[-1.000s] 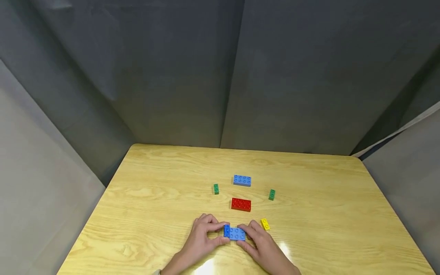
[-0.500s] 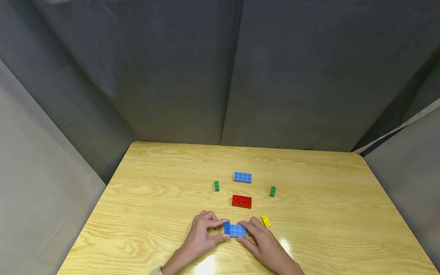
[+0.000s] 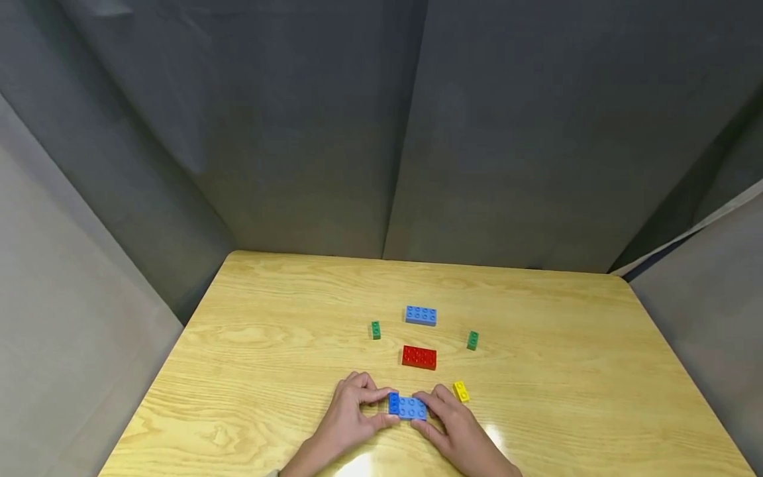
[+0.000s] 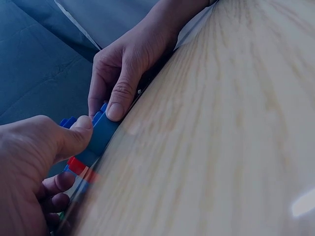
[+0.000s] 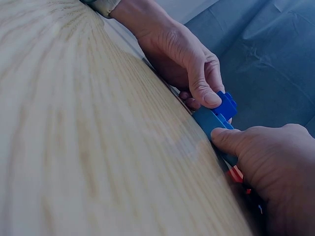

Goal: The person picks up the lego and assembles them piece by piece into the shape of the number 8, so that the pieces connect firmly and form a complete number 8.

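Observation:
Near the front of the table, my left hand pinches a small dark blue brick between thumb and index finger. That brick sits across the left end of a light blue brick with studs on top. The right hand grips the light blue brick at its right end, thumb on the near side and index finger on the far side. In the right wrist view, the dark blue brick stands higher than the light blue brick, which appears to rest on the table. Whether the two are fully pressed together cannot be told.
Beyond the hands lie a red brick and another light blue brick. Small green bricks lie at left and right. A yellow brick lies close to the right hand. Grey curtains surround the wooden table.
The head view tilts slightly up and back. Both hands keep hold of the bricks in the same place, with no clear movement of the bricks.

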### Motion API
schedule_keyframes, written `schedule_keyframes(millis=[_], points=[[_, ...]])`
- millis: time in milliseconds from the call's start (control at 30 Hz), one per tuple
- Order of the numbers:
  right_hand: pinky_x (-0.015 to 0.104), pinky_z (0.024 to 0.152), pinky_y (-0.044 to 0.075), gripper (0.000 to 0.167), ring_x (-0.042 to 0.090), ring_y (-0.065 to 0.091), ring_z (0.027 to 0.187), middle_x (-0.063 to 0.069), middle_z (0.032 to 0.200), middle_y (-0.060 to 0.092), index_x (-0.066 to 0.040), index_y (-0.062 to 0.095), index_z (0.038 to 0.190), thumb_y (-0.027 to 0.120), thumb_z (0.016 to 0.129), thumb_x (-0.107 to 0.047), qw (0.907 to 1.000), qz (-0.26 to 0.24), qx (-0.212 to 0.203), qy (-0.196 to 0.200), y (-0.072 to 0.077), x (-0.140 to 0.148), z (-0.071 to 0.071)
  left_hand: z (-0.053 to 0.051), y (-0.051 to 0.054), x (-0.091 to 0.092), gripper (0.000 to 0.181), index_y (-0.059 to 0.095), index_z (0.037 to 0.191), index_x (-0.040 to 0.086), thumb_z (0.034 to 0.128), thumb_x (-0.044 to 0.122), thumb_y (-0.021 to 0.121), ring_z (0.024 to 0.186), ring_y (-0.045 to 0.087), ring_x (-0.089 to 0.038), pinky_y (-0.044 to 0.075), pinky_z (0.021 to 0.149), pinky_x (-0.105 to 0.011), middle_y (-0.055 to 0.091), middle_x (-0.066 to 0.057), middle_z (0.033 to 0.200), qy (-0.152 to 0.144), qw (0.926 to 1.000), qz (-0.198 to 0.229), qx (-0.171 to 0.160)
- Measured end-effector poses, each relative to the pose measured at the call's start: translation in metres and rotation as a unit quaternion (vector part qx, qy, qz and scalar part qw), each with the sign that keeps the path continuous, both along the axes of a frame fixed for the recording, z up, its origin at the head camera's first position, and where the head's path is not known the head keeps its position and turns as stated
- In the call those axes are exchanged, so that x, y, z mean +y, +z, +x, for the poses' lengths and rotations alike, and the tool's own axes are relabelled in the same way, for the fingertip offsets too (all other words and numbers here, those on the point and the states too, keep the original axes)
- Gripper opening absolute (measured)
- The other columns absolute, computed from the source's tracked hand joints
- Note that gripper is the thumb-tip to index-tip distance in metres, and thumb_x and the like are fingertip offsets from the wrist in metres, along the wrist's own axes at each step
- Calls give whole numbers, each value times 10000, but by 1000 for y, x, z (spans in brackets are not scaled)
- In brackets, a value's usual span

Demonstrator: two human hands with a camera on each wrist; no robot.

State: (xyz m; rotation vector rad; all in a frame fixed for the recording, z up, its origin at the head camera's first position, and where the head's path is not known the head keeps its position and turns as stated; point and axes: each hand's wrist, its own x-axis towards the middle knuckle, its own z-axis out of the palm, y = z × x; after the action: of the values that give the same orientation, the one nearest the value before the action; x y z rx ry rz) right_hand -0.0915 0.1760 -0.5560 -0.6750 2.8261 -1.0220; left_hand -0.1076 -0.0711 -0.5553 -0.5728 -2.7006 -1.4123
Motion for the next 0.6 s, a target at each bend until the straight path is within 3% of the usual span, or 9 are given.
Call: schedule_keyframes(millis=[400,600], points=[[201,693,418,408,2,434,783,-174,976,460,-183,693,1320,663,1017,-455,9997,-67,250,-9,-4,0,3,2,-6,0,450,815,1146,167,783,416,911,815,440,-50,409,873,-321,528,59,796,-50,9996,-78,274],[192,698,428,380,-2,454,790,-183,986,488,-178,695,1310,701,1005,-405,9985,-206,501,64,-5,0,2,-3,-9,-2,424,797,1145,137,784,315,929,866,532,-81,449,882,-315,594,74,863,-525,9971,313,461]])
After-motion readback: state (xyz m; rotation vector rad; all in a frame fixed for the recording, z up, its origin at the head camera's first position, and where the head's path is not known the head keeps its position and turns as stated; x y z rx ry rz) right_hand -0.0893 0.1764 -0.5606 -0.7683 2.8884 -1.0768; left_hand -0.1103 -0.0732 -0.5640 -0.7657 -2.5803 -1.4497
